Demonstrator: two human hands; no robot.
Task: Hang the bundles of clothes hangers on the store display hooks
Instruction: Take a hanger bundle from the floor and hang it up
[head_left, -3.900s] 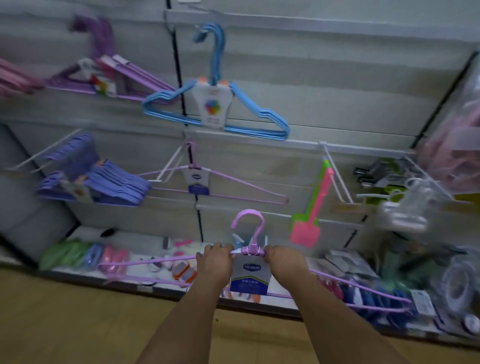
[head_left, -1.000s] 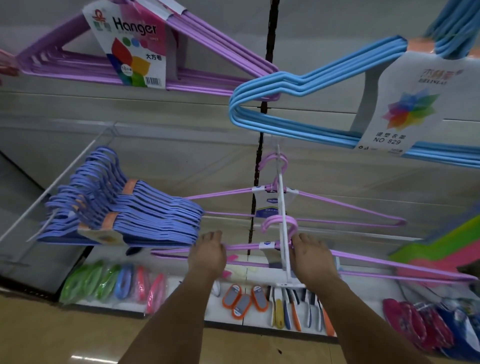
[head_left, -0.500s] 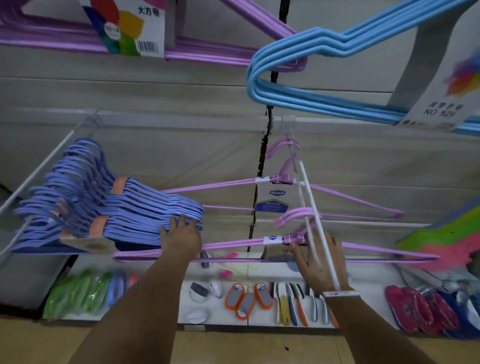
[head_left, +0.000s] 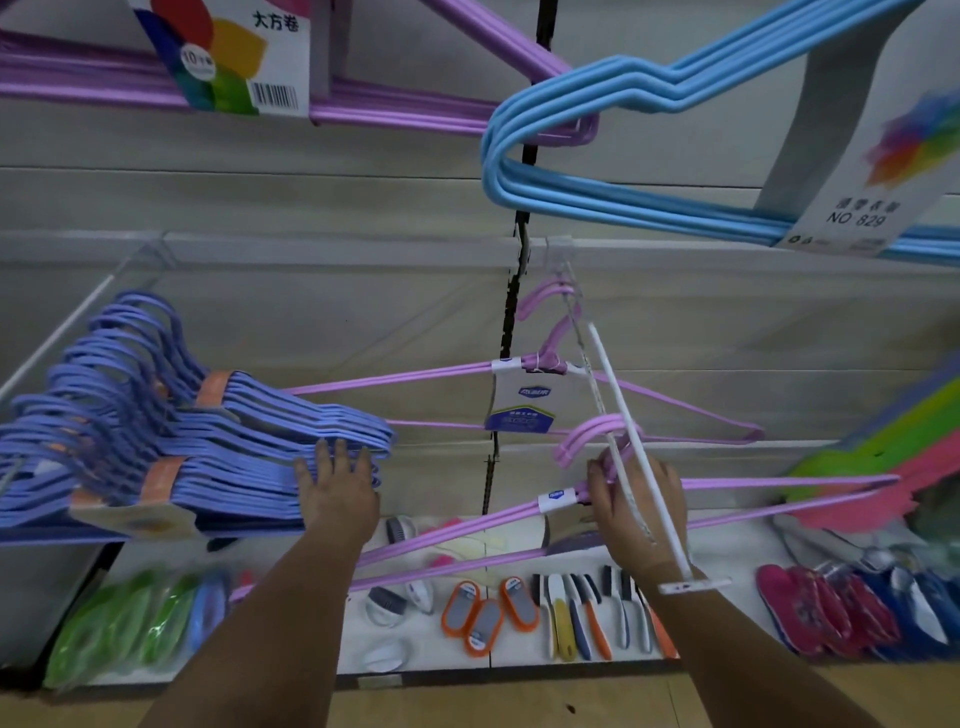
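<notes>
- Our right hand (head_left: 636, 512) pinches the neck of the pink hanger bundle (head_left: 467, 535) at centre right, its hooks over the white display hook (head_left: 641, 457).
- Our left hand (head_left: 337, 493), fingers spread, presses the blue hanger bundles (head_left: 182, 441) at centre left.

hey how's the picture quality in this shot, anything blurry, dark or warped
Head view: dim, flat store light, no glare; the right edge is smeared, the green and pink plastic and the blue hangers' label are soft; the shelf rail bows from the wide lens; the hands and the pink hanger bundle read fairly clearly.
</notes>
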